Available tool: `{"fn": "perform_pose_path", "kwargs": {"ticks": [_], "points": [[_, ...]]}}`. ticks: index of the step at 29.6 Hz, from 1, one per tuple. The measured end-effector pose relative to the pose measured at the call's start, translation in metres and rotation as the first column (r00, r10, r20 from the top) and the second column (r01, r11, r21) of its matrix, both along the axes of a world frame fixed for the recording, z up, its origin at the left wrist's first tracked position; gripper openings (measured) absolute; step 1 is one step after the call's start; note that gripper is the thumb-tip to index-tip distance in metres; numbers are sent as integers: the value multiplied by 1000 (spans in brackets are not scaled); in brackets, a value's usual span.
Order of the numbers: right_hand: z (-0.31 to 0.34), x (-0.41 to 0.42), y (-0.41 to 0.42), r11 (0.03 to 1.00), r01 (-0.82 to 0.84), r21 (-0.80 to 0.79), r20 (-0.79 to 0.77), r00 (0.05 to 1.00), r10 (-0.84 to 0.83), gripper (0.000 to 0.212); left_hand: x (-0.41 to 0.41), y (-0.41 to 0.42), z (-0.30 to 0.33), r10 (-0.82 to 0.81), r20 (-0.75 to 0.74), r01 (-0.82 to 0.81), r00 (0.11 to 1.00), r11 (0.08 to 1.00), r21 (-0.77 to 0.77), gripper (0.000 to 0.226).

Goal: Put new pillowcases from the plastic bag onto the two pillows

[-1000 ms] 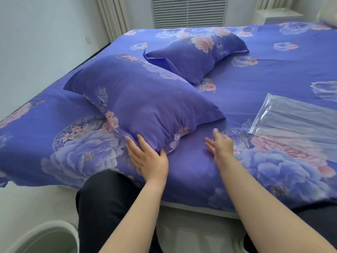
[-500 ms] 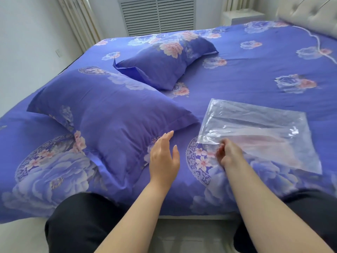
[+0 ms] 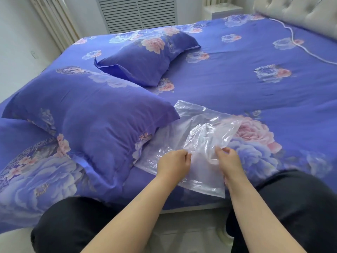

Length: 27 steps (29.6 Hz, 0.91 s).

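From the head camera, the clear plastic bag [image 3: 197, 136] lies crumpled on the bed [image 3: 255, 99] close to its near edge, roughly midway along it, with its left part touching, and perhaps tucked just under, the right corner of the near pillow [image 3: 87, 114]. The film is wrinkled and glossy; something pale seems to lie flat inside, but what it is cannot be made out through the plastic.

The left hand [image 3: 173, 162] has its fingers curled in, pinching the near part of the bag. The right hand [image 3: 228, 158] is just beside it, fingers likewise curled and pinching a raised fold of the film. Between the two hands the plastic is lifted slightly off the bedding.

The near pillow sits at the near left part of the bed, in a purple floral case matching the sheet. The far pillow [image 3: 145, 57], in the same print, lies behind it toward the far edge, its open flap end facing left; the two pillows almost touch.

A padded headboard [image 3: 299, 13] runs along the right edge of the bed. A white cord [image 3: 299, 44] trails over the sheet near the far right corner. The person's dark-trousered knees [image 3: 73, 223] press against the near edge.
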State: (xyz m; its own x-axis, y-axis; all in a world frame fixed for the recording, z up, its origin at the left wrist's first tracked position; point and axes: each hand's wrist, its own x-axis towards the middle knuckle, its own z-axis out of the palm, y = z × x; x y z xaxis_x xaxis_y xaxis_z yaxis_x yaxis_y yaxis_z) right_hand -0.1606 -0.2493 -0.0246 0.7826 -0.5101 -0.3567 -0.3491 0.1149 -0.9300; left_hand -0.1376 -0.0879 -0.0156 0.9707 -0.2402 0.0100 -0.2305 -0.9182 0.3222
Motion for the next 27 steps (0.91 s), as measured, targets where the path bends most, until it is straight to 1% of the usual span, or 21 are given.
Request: {"fn": "perform_pose_path", "kwargs": {"ticks": [1,3,4,5,6,7,9,10,11,13,14,16,17,19,20,21,22,24,25,26,27], "points": [[-2,-1,-6,999,24,-31,-2,1000,-24,24,3,0,2,5,-7,-6,1000,999,-40,34],[-3,-5,-14,999,-47,7,-21,999,47,31,17,2,5,46,64,-39,997,995,-96,24],[-3,-6,-18,996,-93,8,-44,995,93,36,28,6,6,86,99,-76,991,992,-97,24],[-3,-6,-22,992,-127,-6,-61,990,126,38,40,12,5,140,89,-134,986,988,-71,33],[-4,-5,-26,988,-151,-20,-72,986,149,35,52,18,5,220,14,-219,975,975,-40,47],[-2,-6,-30,984,-174,-31,-87,981,171,26,63,25,4,316,-115,-320,942,947,-20,61],[0,-6,-42,963,-268,-3,-125,956,266,11,85,39,2,473,-337,-502,814,865,2,80],[1,-8,-47,950,-311,14,-130,942,310,10,93,46,1,501,-398,-557,768,830,-30,81],[2,-11,-53,944,-328,19,-120,937,328,11,99,51,2,483,-457,-583,747,806,-100,78],[-1,-17,-62,954,-299,7,-73,952,298,16,103,56,4,426,-527,-613,735,751,-248,68],[-2,-20,-64,964,-264,-19,-49,963,263,18,102,57,4,415,-521,-623,746,711,-326,61],[-3,-22,-66,989,-133,-66,48,990,136,20,97,55,6,376,-484,-605,790,604,-518,33],[-2,-22,-68,998,-49,-36,121,991,53,20,93,52,10,344,-458,-572,820,548,-610,25],[6,-19,-72,993,64,102,260,962,-89,18,80,46,26,288,-343,-444,894,460,-769,30],[12,-18,-75,988,82,132,318,940,-121,18,74,44,37,283,-282,-381,917,408,-830,30],[20,-16,-78,989,89,118,365,922,-126,22,69,43,49,282,-233,-326,931,351,-878,28],[30,-11,-81,990,81,116,406,906,-122,26,66,43,62,268,-190,-270,945,306,-913,26],[53,-4,-85,976,-10,219,471,877,-97,32,60,48,88,181,-142,-182,973,228,-956,25],[64,1,-87,963,-92,252,505,862,-50,34,57,52,100,130,-107,-133,986,220,-966,28],[77,5,-89,952,-171,253,535,845,9,35,55,56,113,106,-52,-77,993,246,-966,31],[89,9,-90,947,-237,218,559,825,78,33,52,63,126,103,19,-13,995,299,-954,29]]}}
